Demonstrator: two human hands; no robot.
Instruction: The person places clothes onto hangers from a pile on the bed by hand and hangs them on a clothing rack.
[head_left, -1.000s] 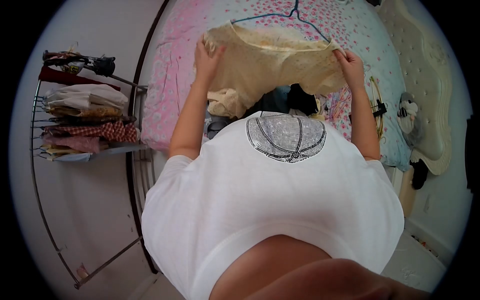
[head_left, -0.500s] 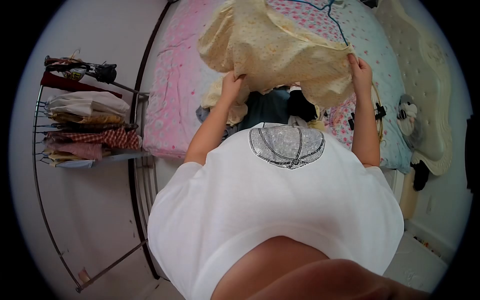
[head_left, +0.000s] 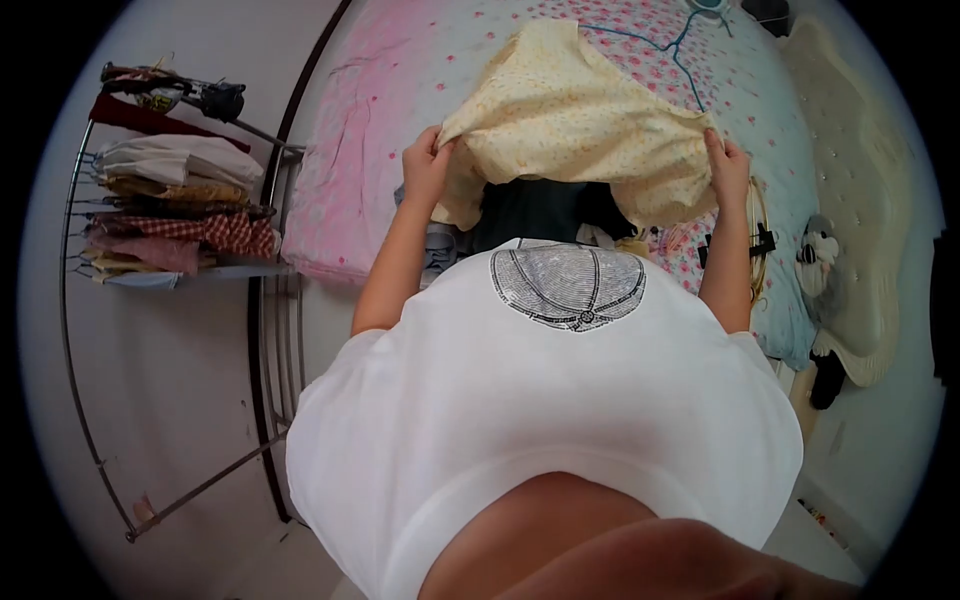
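Observation:
A pale yellow garment with a small pattern (head_left: 570, 115) is spread in the air between my two hands. My left hand (head_left: 428, 168) is closed on its left edge. On the right, my right hand (head_left: 727, 165) pinches the other side, close to one end of a blue hanger (head_left: 672, 48). The hanger's hook points up, and its arms reach the garment's upper edge. Beneath the garment, dark clothes (head_left: 530, 212) lie on the bed, partly hidden by it.
The bed (head_left: 345, 190) has a pink and white floral cover. A metal rack (head_left: 68, 330) with hanging clothes (head_left: 185, 205) stands at the left. At the right are more hangers (head_left: 758, 245), a small plush toy (head_left: 818, 250) and the padded headboard (head_left: 860, 190).
My left hand moved from the garment's upper left corner down to its lower left side, and the fabric swung up and settled. My right hand kept its hold and lowered slightly.

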